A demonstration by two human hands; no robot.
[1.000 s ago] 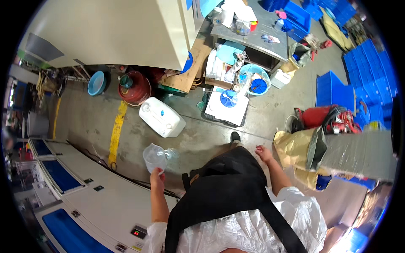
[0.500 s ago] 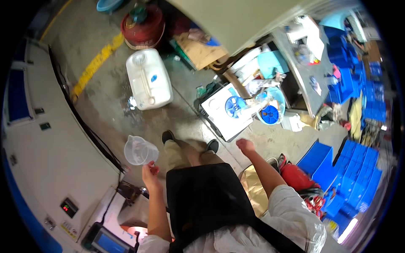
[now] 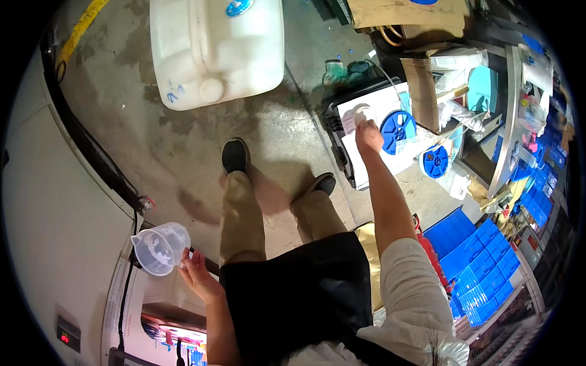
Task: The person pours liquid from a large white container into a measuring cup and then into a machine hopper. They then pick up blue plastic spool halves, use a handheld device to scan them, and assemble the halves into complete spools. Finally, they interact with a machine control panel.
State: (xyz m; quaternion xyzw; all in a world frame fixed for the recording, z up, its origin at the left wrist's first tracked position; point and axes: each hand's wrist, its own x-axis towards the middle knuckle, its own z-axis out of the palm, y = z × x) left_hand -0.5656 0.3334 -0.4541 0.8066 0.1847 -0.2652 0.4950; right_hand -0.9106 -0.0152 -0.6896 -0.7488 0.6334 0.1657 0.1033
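Observation:
My left hand point(image 3: 198, 277) is closed on the handle side of a clear plastic measuring jug point(image 3: 160, 250), which is tilted with its spout pointing left, beside the white machine panel. Whitish patches or glare show on the jug's wall. Out to the right, my right hand point(image 3: 369, 137) reaches down with its fingers on a small white round object point(image 3: 362, 113), perhaps a cap, on a white surface point(image 3: 360, 161). Right beside it lies a blue spoked reel point(image 3: 398, 132). A large translucent white jerrycan point(image 3: 210, 58) rests on the floor ahead of my shoes.
A second blue reel point(image 3: 435, 161) lies farther right, near an open cardboard box point(image 3: 421, 91). Stacked blue bins point(image 3: 482, 268) stand at the right. Along the left runs a white machine panel point(image 3: 49, 201) with a dark cable beside it. Wet-looking patches mark the concrete floor.
My right hand has reached forward and right onto the white round object. My left hand still has the jug, now lower and farther left in view. The jerrycan appears much nearer.

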